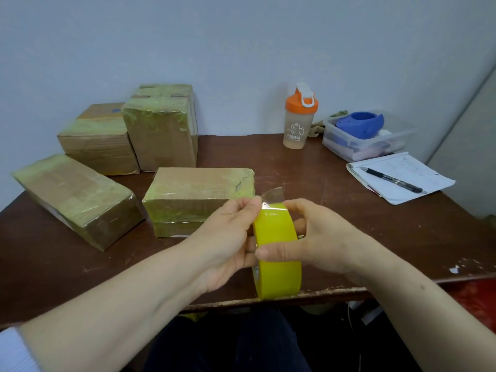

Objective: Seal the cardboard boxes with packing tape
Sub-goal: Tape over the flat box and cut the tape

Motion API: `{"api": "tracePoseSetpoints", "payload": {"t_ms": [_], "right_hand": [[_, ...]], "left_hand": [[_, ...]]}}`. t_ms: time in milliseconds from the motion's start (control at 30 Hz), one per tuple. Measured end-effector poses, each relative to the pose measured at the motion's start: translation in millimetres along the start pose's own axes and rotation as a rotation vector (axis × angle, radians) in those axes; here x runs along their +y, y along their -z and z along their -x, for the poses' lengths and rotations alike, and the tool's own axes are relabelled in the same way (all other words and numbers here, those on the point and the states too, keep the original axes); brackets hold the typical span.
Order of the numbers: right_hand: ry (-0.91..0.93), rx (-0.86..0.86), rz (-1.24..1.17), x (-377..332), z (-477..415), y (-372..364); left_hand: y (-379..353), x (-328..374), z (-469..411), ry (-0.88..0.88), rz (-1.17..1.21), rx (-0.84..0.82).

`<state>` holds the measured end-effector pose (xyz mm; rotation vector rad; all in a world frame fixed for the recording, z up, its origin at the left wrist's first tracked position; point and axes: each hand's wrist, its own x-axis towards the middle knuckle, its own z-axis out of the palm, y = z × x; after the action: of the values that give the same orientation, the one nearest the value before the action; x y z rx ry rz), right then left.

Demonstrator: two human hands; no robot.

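Head view: a yellow roll of packing tape is held upright on its edge over the near edge of the brown table, just in front of the nearest cardboard box. The roll is gripped by the right hand, its thumb laid across the outer face and the other fingers curled round the far side. The loose end of the tape is pinched between thumb and forefinger of the left hand and is lifted a short way off the roll (the strip looks clear and glossy). The lower left fingers are partly hidden behind the roll and perhaps touch it. A long box is seen at the left, with a squat box and a tall box behind; all are wrapped in yellowish tape. At the right a shaker bottle, a plastic container and a notepad bearing a pen are set.
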<state>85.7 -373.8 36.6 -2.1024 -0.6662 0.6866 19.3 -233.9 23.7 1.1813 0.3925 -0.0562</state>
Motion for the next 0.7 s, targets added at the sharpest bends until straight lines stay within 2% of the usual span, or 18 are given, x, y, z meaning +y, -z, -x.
{"api": "tracePoseSetpoints", "payload": {"t_ms": [67,167,333,400,500,567,633,700], "right_hand": [[0.060,0.002,-0.099,-2,4,9],[0.102,0.059,-0.138,-7,3,29],[-0.027,0.342,0.430,2,-36,54],[-0.048,0.346,0.615,13,-57,60],[-0.075,0.302,0.818,30,-85,60],[-0.089,0.263,0.843,37,-97,57],[-0.112,0.214,0.833,40,-104,52],[-0.092,0.223,0.895,35,-109,43]], "left_hand": [[-8,8,-4,-0.035,-0.096,-0.009],[-15,28,-14,-0.136,-0.473,0.034],[15,57,-32,-0.358,-0.824,0.220],[34,60,-38,-0.434,-1.069,0.242],[62,57,-53,-0.312,-1.636,0.128],[77,57,-65,-0.206,-1.908,0.089],[87,58,-74,-0.154,-1.952,0.079],[92,58,-82,-0.175,-1.934,0.087]]}}
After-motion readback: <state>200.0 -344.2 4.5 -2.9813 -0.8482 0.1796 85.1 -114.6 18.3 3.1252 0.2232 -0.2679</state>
